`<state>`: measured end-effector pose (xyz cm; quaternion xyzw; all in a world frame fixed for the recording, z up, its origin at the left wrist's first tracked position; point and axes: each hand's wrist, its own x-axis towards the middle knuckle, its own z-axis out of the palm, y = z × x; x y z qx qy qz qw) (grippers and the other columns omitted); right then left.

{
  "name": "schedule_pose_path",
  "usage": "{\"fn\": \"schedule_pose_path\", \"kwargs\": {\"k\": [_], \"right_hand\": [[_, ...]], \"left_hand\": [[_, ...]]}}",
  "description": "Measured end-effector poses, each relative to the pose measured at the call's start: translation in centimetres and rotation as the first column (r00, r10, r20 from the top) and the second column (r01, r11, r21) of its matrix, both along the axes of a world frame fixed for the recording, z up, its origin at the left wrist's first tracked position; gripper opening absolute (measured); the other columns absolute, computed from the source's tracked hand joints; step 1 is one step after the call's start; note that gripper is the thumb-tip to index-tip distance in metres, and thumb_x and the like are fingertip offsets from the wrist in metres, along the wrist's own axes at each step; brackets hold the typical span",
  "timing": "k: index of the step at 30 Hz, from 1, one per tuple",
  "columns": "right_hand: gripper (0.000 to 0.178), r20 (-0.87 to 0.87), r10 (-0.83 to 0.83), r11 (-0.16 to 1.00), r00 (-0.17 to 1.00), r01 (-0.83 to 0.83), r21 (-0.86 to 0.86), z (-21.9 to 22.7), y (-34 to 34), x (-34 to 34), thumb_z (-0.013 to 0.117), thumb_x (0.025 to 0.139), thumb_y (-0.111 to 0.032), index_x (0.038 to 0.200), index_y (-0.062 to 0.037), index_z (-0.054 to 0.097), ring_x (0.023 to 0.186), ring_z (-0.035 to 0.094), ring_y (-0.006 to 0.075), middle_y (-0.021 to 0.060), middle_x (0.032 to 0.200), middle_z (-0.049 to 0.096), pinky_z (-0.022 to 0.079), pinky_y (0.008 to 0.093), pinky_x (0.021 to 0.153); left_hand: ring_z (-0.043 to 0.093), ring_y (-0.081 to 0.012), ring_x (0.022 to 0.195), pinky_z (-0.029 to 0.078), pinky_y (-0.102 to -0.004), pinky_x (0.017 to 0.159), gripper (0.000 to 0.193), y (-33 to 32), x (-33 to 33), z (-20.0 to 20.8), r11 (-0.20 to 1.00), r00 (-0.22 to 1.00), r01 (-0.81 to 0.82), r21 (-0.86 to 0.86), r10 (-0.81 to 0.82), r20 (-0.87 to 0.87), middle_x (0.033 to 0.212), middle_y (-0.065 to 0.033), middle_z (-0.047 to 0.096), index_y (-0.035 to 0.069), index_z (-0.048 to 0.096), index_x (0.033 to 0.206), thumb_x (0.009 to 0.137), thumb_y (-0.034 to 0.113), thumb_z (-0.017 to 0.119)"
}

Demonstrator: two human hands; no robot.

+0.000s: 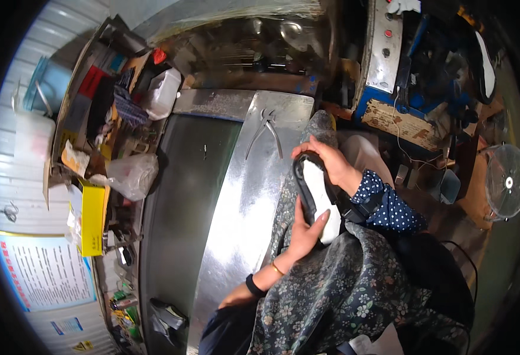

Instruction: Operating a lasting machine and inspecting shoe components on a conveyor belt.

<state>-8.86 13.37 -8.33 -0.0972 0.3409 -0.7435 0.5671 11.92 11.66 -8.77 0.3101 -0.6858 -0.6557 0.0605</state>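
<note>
Over my lap I hold a shoe [315, 186], its white sole side facing up and its dark upper wrapped around the edge. My left hand [307, 229] grips the lower end, with the thumb lying on the white underside. At the upper end my right hand [330, 163] curls round the dark rim, its fingers closed on it. A pair of pliers [266, 133] rests on the shiny metal bench top [230, 219], handles spread, apart from both hands. A floral apron [343, 284] covers my lap beneath the shoe.
Left of the bench top runs a dark belt [183, 213] carrying a grey shoe piece [166, 319]. Beyond it, a cluttered shelf bears a yellow box [92, 219] and a plastic bag [133, 177]. A machine panel with buttons [384, 47] stands upper right; a round fan [507, 182] is far right.
</note>
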Motion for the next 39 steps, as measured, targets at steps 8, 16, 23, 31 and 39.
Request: {"fn": "schedule_pose_path", "kwargs": {"k": [8, 16, 23, 31, 39], "right_hand": [[0.046, -0.989, 0.139, 0.984, -0.038, 0.113, 0.134, 8.6, 5.0, -10.4, 0.066, 0.092, -0.034, 0.122, 0.0002, 0.063, 0.111, 0.064, 0.0318, 0.0206, 0.118, 0.067, 0.049, 0.0361, 0.095], [0.054, -0.655, 0.734, 0.012, -0.180, 0.967, -0.253, 19.9, 31.0, -27.9, 0.073, 0.070, -0.035, 0.117, -0.0088, 0.065, 0.113, 0.057, 0.0442, 0.0223, 0.122, 0.061, 0.046, 0.0500, 0.096], [0.078, -0.871, 0.421, 0.011, -0.253, 0.962, -0.274, 17.6, 31.3, -25.6, 0.076, 0.064, -0.024, 0.136, -0.0102, 0.051, 0.125, 0.049, 0.0449, 0.0250, 0.143, 0.043, 0.043, 0.0462, 0.104], [0.084, -0.870, -0.230, 0.773, -0.437, 0.461, -0.436, 11.9, 19.5, -7.8, 0.083, 0.057, -0.015, 0.135, -0.0135, 0.054, 0.120, 0.054, 0.0350, 0.0179, 0.139, 0.047, 0.049, 0.0472, 0.094], [0.063, -0.897, 0.046, 0.970, -0.439, 0.234, -0.065, 5.8, 8.4, -2.5, 0.077, 0.078, -0.029, 0.136, -0.0187, 0.055, 0.132, 0.040, 0.0346, 0.0154, 0.152, 0.036, 0.034, 0.0477, 0.108]], "left_hand": [[0.060, -0.0266, 0.107, 0.049, -0.0370, 0.093, 0.091, -9.0, 1.0, 4.2, 0.977, 0.992, -0.121, 0.175, 0.125, -0.010, 0.131, -0.0208, 0.054, -0.007, 0.031, 0.145, 0.076, 0.016, 0.085], [0.026, -0.0548, 0.137, 0.025, -0.0574, 0.113, 0.112, -8.8, 9.0, 0.7, 0.546, 0.935, 0.314, -0.777, -0.037, 0.352, 0.152, -0.0363, 0.021, -0.003, 0.023, 0.151, 0.069, 0.037, 0.088], [0.064, -0.0222, 0.108, 0.049, -0.0329, 0.097, 0.038, -6.7, 3.2, 3.6, 0.956, 0.974, -0.139, -0.257, 0.086, -0.209, 0.119, -0.0145, 0.066, -0.006, 0.058, 0.126, 0.090, 0.001, 0.067], [0.064, -0.0289, 0.111, 0.049, -0.0445, 0.102, 0.070, -8.2, -7.2, 12.1, 0.779, 0.937, 0.261, 0.570, -0.062, -0.344, 0.121, -0.0189, 0.065, -0.006, 0.056, 0.128, 0.097, 0.056, 0.051], [0.070, -0.0226, 0.087, 0.058, -0.0376, 0.082, 0.029, -17.4, -5.2, 11.1, 0.671, 0.952, -0.181, 0.719, 0.303, -0.043, 0.099, -0.0110, 0.071, 0.000, 0.065, 0.107, 0.090, 0.024, 0.067]]}}
